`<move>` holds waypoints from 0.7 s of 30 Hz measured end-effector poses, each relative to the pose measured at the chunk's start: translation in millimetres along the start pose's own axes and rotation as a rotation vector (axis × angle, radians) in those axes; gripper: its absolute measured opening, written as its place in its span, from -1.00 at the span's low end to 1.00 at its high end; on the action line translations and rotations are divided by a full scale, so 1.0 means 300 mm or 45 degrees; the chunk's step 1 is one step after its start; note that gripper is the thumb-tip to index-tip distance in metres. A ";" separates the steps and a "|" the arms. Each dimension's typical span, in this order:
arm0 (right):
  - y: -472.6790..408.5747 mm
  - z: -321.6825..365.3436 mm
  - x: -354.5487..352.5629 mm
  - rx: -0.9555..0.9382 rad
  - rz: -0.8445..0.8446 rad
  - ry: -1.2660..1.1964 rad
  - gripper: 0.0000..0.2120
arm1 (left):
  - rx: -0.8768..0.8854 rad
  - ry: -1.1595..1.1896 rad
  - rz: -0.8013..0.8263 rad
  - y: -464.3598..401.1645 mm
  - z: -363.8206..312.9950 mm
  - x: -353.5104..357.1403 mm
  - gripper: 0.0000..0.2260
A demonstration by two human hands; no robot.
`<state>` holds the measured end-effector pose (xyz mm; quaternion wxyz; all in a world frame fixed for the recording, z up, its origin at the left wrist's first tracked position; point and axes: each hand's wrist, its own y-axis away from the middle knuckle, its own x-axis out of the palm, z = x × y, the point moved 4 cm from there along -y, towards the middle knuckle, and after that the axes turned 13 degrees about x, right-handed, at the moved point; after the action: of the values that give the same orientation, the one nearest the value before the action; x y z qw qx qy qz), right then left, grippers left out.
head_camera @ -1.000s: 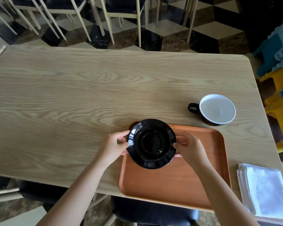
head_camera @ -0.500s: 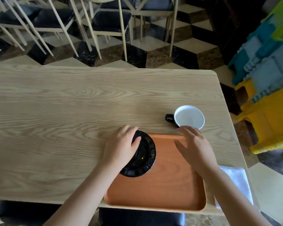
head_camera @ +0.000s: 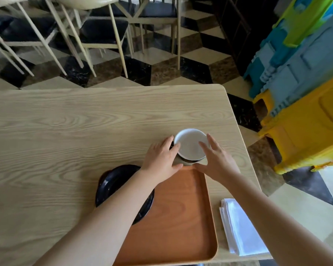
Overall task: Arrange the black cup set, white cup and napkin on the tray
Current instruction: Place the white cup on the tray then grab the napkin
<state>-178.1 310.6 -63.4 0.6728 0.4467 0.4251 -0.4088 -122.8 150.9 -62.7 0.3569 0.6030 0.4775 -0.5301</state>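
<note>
The cup (head_camera: pixel 190 144), white inside and black outside, stands on the table just beyond the far edge of the orange tray (head_camera: pixel 181 217). My left hand (head_camera: pixel 161 158) presses against its left side by the handle. My right hand (head_camera: pixel 217 162) holds its right side, fingers spread along the rim. The black saucer (head_camera: pixel 113 183) lies on the tray's far left corner, overhanging the edge and partly hidden by my left forearm. A folded white napkin (head_camera: pixel 240 227) rests on the table to the right of the tray.
The wooden table (head_camera: pixel 65 131) ends just right of the napkin and close beyond the cup. Stacked plastic stools (head_camera: pixel 306 93) in yellow, blue and green stand to the right. Several chairs (head_camera: pixel 96 25) stand on the tiled floor behind the table.
Both hands let go of the black saucer, which stays on the tray's left corner. They moved forward and right and closed around the cup. The view swung to the right.
</note>
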 end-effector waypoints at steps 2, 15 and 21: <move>-0.010 0.001 -0.006 -0.004 -0.029 -0.068 -0.28 | -0.019 0.094 -0.040 -0.017 -0.001 -0.002 -0.53; 0.108 0.012 -0.054 -0.066 -0.201 -0.314 -0.18 | -0.067 0.244 -0.304 0.085 -0.053 -0.092 -0.54; 0.231 0.016 -0.059 -0.084 -0.199 -0.361 -0.11 | -0.102 0.214 -0.343 0.206 -0.109 -0.121 -0.52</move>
<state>-118.0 327.6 -28.0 0.7064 0.3277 0.3728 -0.5046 -53.3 156.7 -25.9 0.2651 0.5610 0.6031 -0.5013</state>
